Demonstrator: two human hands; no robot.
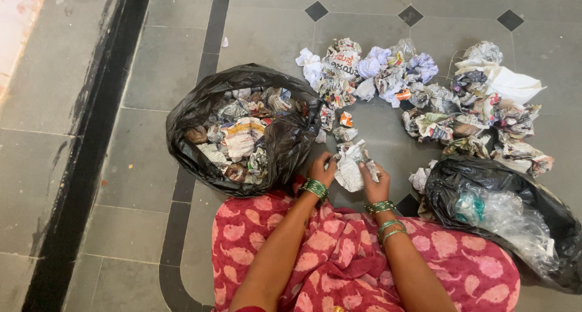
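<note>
Both my hands grip one crumpled ball of newspaper [350,164] low over the grey floor, just beyond my lap. My left hand [322,169] pinches its left side, my right hand [374,182] holds its right side. Green bangles ring both wrists. An open black plastic bag [188,115] full of crumpled paper sits directly left of my left hand. An arc of loose crumpled paper [388,75] lies on the floor beyond my hands and curves round to the right.
A second black bag [533,197] holding clear plastic wrappers lies at the right, close to my right arm. My pink patterned clothing [357,257] fills the bottom centre. A dark border strip [91,142] and a step run along the left.
</note>
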